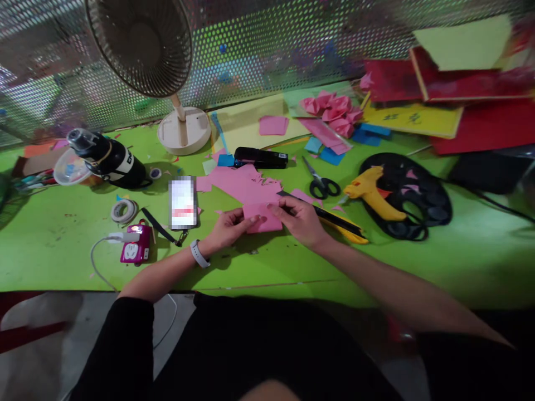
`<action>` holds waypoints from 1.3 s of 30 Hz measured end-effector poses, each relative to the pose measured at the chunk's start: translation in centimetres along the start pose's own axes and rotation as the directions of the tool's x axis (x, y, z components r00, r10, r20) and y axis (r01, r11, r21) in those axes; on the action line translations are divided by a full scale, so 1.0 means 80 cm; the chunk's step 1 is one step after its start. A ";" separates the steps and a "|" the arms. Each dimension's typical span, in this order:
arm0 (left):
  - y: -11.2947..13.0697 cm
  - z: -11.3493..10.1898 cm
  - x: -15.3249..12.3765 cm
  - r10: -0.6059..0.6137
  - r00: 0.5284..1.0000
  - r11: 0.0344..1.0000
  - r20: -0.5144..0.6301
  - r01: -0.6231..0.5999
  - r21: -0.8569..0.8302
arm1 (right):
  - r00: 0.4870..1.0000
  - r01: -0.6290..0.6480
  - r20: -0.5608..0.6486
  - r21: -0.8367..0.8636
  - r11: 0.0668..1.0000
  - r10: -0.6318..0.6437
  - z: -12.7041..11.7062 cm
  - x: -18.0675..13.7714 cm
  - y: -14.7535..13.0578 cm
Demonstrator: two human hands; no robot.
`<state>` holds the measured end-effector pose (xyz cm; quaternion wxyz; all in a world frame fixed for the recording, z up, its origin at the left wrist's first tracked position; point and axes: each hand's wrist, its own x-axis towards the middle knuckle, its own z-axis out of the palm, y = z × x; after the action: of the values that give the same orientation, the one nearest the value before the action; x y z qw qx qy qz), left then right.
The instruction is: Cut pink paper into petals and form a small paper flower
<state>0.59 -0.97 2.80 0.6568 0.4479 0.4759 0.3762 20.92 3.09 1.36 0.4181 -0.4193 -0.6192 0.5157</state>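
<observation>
Between my hands is a small pink sheet of paper (pixel 263 218), held just above the green table. My left hand (pixel 229 227) pinches its left edge, thumb on top. At its right side, my right hand (pixel 301 218) grips it between thumb and fingers. Behind it lies a larger pink paper (pixel 238 184) with a ragged cut edge. A yellow and black utility knife (pixel 340 223) lies beside my right hand, partly hidden by it. Black-handled scissors (pixel 321 182) rest farther back, and a black stapler (pixel 261 157) lies beyond the pink paper.
A phone (pixel 183 201), tape roll (pixel 124 211) and magenta power adapter (pixel 136 245) lie at left, near a black bottle (pixel 112 159). A fan (pixel 184 131) stands behind. On the right are a yellow glue gun (pixel 376 192), a black palette (pixel 434 195) and folded pink paper pieces (pixel 334 108).
</observation>
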 end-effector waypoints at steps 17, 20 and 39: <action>0.000 -0.004 0.002 0.024 0.995 0.999 -0.098 -0.019 0.048 | 1.000 -0.022 -0.004 0.014 1.000 0.022 -0.001 0.000 0.003; 0.001 -0.004 0.002 0.036 0.994 0.998 -0.099 -0.031 0.053 | 1.000 -0.031 -0.002 0.015 0.999 0.031 -0.002 0.000 0.006; 0.017 -0.018 0.020 0.114 0.991 0.955 -0.069 -0.090 0.284 | 0.997 0.044 0.073 -0.156 0.987 -0.033 -0.003 0.008 0.017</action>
<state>-0.49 1.30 3.37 0.5458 0.5442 0.5279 0.3569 21.06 3.91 0.13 0.3717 -0.4206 -0.6803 0.4713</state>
